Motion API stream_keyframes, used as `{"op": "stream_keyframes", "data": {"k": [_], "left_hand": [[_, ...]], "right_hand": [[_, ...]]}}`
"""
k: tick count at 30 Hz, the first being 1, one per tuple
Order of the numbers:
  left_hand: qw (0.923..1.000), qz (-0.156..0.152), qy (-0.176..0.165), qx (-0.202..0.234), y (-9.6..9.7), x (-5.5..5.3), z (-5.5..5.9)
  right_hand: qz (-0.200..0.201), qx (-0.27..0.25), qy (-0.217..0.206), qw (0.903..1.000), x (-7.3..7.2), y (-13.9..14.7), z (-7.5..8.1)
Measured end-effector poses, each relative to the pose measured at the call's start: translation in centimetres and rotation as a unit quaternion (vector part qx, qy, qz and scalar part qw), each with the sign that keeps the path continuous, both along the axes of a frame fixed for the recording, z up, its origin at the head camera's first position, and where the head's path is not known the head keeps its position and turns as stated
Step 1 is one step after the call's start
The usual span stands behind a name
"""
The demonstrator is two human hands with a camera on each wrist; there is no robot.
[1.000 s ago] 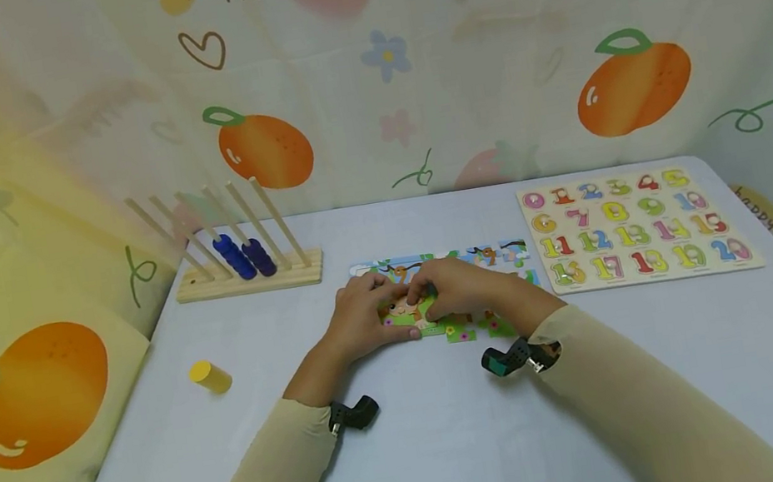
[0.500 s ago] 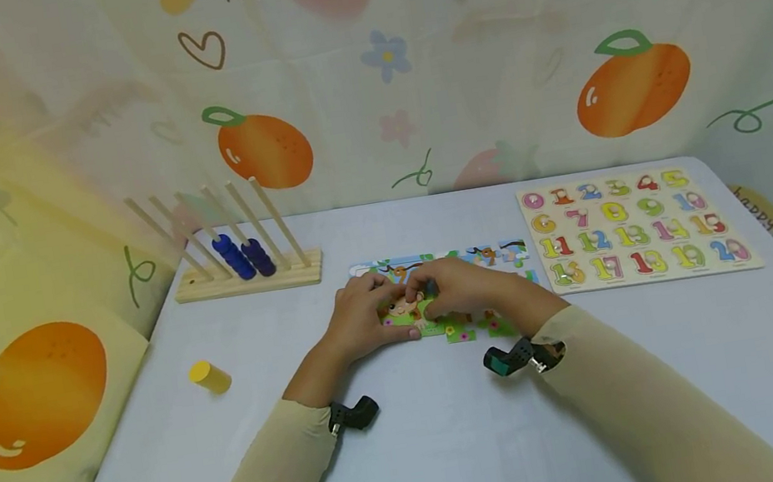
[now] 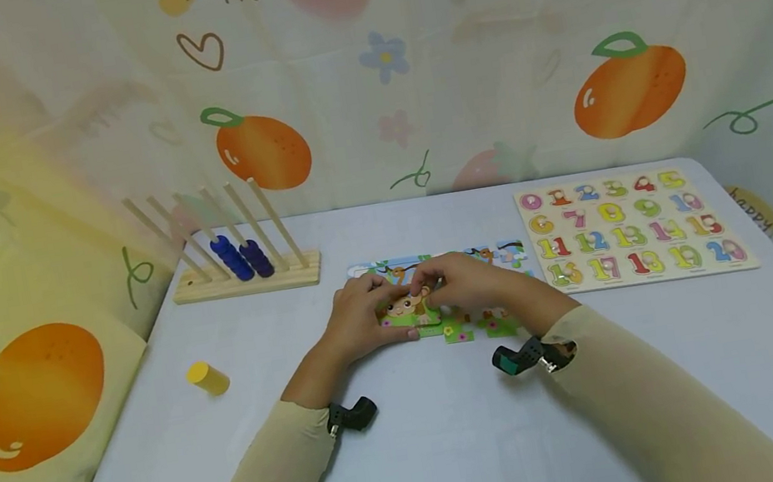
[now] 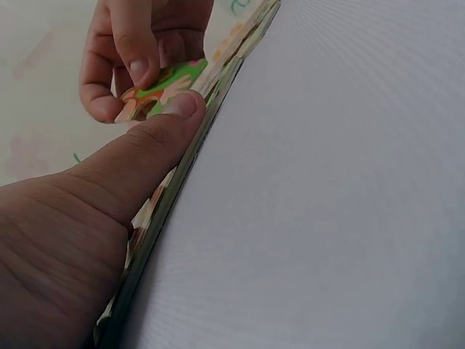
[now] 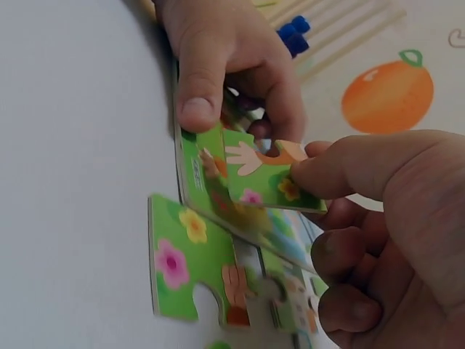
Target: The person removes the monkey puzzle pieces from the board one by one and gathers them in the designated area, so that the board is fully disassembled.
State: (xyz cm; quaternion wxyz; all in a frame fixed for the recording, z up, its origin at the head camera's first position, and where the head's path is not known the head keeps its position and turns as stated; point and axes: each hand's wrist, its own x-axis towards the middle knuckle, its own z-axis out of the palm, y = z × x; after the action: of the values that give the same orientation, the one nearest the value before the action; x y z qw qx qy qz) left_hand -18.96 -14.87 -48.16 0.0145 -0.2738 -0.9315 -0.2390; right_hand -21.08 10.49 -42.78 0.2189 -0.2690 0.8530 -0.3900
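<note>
A jigsaw puzzle (image 3: 398,268) with a monkey picture lies mid-table in the head view. My left hand (image 3: 357,321) holds its left end, the thumb (image 4: 156,138) along the near edge and the fingers curved over the far side. My right hand (image 3: 465,283) pinches a green puzzle piece (image 5: 272,174), printed with a monkey's hand and flowers, between thumb and fingers. That piece is tilted up over the puzzle, close to the left thumb. Another piece (image 5: 171,265) with pink and yellow flowers juts from the puzzle's near side. The right hand hides part of the puzzle's middle.
A wooden rod stand (image 3: 248,280) with blue beads on two rods stands at the back left. In front of it is a yellow cylinder (image 3: 207,378). A number board (image 3: 639,230) lies just right of the puzzle. A printed curtain (image 3: 478,49) hangs behind the table.
My right hand has drawn slightly right and raised the pinched piece, so more of the monkey picture shows. The left hand stays in place on the puzzle.
</note>
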Motion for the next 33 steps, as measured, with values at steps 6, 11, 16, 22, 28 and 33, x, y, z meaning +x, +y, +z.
{"op": "stream_keyframes", "data": {"k": [6,11,16,22,28,33], "left_hand": [[1.0,0.004,-0.005,-0.003,0.1,0.0,0.1],[0.9998,0.011,-0.017,-0.004,0.1,0.0,0.1],[0.9997,0.012,-0.021,-0.008,0.2,0.0,0.0],[0.9996,0.012,-0.023,-0.007,0.2,0.1,-0.2],[0.9997,0.009,-0.019,-0.009,0.2,0.1,-0.1],[0.9998,0.008,-0.016,-0.008,0.2,0.1,0.0]], "right_hand": [[-0.013,-0.017,-0.014,0.9997,0.4,1.6,0.4],[-0.022,-0.03,-0.028,0.9989,0.6,3.2,0.5],[-0.041,-0.032,-0.054,0.9972,1.1,4.7,0.6],[-0.054,-0.042,-0.077,0.9947,1.5,6.3,0.5],[-0.062,-0.043,-0.071,0.9946,1.9,7.6,0.5],[-0.061,-0.04,-0.059,0.9956,2.3,8.6,0.7]]}}
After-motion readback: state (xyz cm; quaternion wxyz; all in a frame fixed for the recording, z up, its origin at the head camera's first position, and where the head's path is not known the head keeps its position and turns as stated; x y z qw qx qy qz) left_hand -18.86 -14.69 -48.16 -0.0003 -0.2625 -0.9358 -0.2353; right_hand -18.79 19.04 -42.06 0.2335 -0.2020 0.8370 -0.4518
